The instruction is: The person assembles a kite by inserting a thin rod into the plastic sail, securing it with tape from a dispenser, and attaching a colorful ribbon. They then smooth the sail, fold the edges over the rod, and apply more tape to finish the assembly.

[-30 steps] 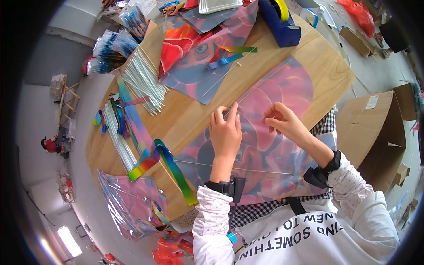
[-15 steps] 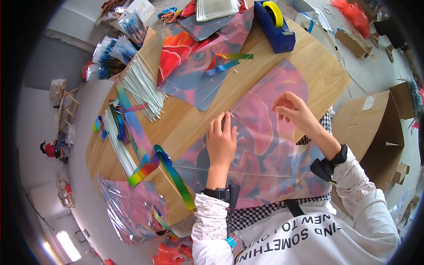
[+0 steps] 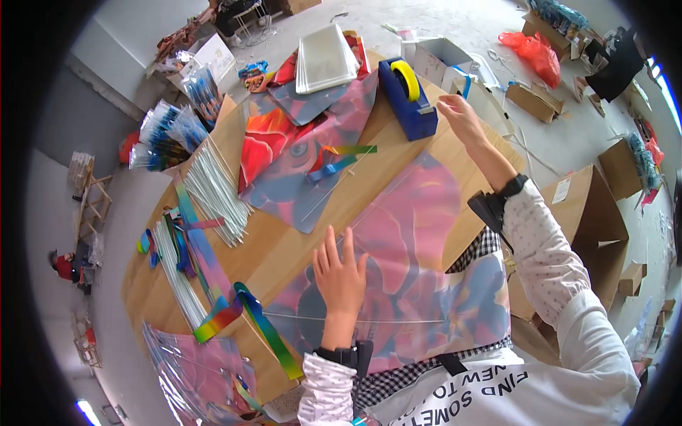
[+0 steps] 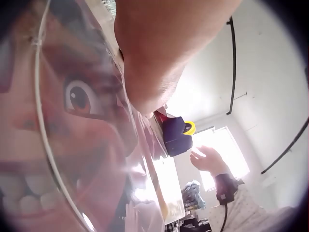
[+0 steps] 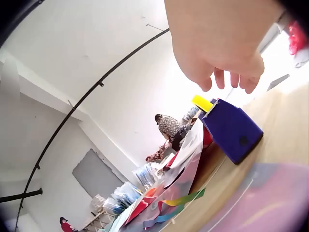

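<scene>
My left hand (image 3: 341, 277) rests with spread, straight fingers on the upper left edge of a pink and grey kite sail (image 3: 412, 220), a thin sheet printed with a grinning cartoon face. A thin white rod (image 4: 39, 111) crosses the sail. Beside the blue tape dispenser (image 3: 415, 113), my right hand (image 3: 462, 117) is raised with loosely bent fingers and nothing in them. In the right wrist view, those fingers hang just above and behind the yellow tape roll (image 5: 202, 103), close to the dispenser's serrated end.
Another printed sail (image 3: 305, 192) lies farther back, with a short rainbow ribbon (image 3: 334, 170) on it. Bundled white rods (image 3: 217, 192) and long rainbow ribbons (image 3: 259, 323) are on the left. A stack of clear plastic sheets (image 3: 325, 60) stands at the back; a cardboard box (image 3: 590, 234) is at right.
My right hand has moved from over the sail, forward to the tape dispenser. My left hand stays on the sail, its fingers more spread. The head view has tilted up.
</scene>
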Motion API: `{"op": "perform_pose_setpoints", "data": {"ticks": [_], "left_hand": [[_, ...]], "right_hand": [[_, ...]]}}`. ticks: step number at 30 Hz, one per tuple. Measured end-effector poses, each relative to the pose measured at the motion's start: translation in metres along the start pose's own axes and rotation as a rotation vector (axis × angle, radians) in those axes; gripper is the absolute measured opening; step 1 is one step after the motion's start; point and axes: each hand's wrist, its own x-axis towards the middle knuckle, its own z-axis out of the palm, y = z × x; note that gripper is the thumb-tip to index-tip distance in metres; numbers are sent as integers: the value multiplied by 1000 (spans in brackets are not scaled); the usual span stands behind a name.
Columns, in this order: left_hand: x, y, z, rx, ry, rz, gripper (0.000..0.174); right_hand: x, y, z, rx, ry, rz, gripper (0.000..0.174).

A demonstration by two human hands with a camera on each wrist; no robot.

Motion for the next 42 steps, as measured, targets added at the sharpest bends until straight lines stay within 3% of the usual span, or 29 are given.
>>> {"op": "perform_pose_setpoints", "data": {"ticks": [3,5,9,12,16,20,29,35,42], "left_hand": [[-20,-1,-4,-212,71,-56,61],[-35,4,-22,-286,98,-76,56],[-73,5,-40,-361,148,-158,50],[-96,5,-49,-393,166,-234,45],[-111,6,-54,-408,165,-305,43],[-112,10,-55,-391,177,-302,40],[-94,25,-52,-457,202,-226,37],[-91,25,-57,-447,213,-228,38],[-89,25,-60,-431,206,-230,38]], "right_hand": [[24,-8,4,-150,-163,129,39],[30,-13,7,-202,-242,230,40],[41,-16,8,-111,-325,357,39],[44,-14,9,8,-283,456,34],[36,-32,17,185,-105,425,40],[26,-46,11,-30,-181,389,43],[-18,-42,-3,-1,-95,396,41],[-15,-15,-4,4,-240,446,47],[-23,-3,10,158,-140,480,39]]}}
